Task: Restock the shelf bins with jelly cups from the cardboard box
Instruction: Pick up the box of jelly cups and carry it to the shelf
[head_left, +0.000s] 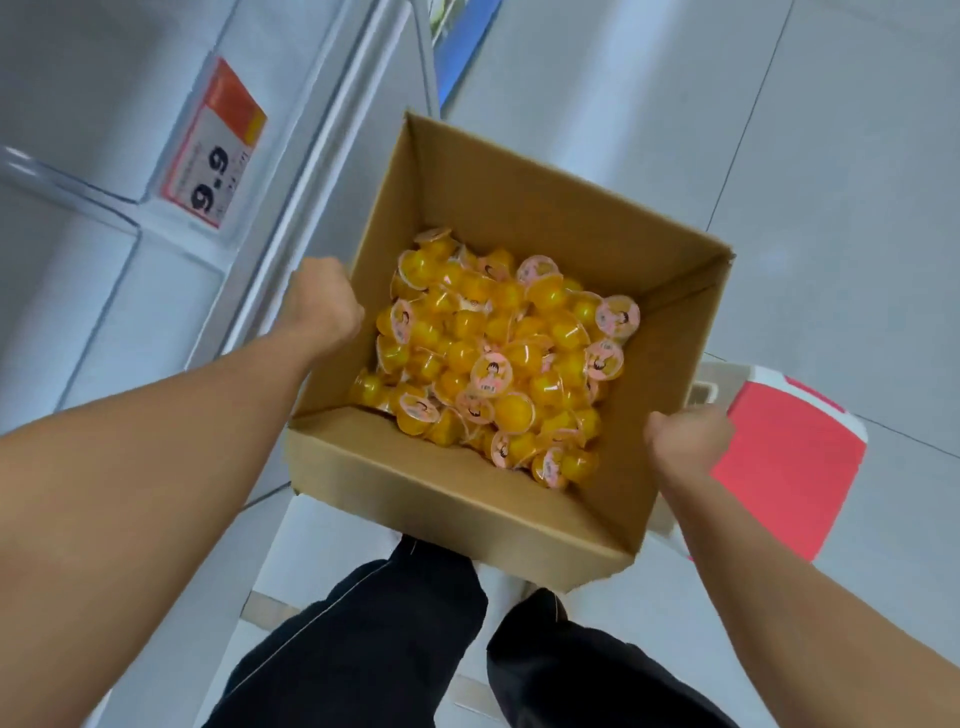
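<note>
An open cardboard box (405, 467) is held up in front of me, above my legs. Its bottom is covered with several yellow jelly cups (493, 358) with pink lids. My left hand (322, 306) grips the box's left wall from outside, fingers hidden behind the cardboard. My right hand (685, 441) grips the box's right near corner, fingers curled under or around the edge. The clear shelf bins (93, 171) stand at the left, their inside not visible.
A price tag (213, 150) reading 9.9 hangs on the bin front at the left. A red and white stool (789, 457) stands on the tiled floor under the box's right side. My dark trouser legs (415, 649) are below.
</note>
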